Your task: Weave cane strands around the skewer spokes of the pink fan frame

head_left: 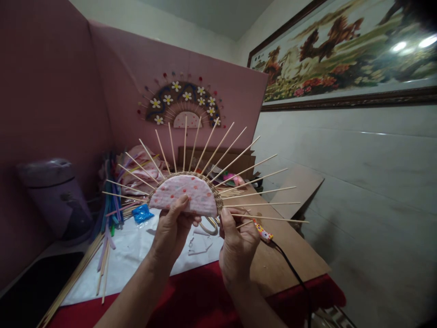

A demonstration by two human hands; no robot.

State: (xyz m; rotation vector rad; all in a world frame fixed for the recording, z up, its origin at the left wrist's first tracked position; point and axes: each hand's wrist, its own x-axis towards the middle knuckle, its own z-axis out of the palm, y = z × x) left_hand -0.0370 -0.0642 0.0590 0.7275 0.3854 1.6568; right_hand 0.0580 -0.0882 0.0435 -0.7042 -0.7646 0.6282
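Observation:
Held up in front of me is a half-round fan frame (pixel 186 193), faced with pink dotted cloth and edged by a woven brown cord. Thin wooden sticks fan out from its curved edge. My left hand (pixel 175 218) grips the straight lower edge, thumb flat on the cloth. At the right corner my right hand (pixel 239 237) pinches the woven edge beside the lowest stick (pixel 269 218). Its fingertips are partly hidden behind the thumb and frame. A loop of cord (pixel 210 226) hangs below the frame, between my hands.
A finished flowered fan (pixel 187 98) hangs on the pink panel. Fuzzy stems (pixel 108 218), a blue packet (pixel 142 213) and loose sticks (pixel 77 282) lie left. A patterned tool (pixel 263 231) with a black cord rests on the brown board (pixel 297 255). A purple container (pixel 56 198) stands far left.

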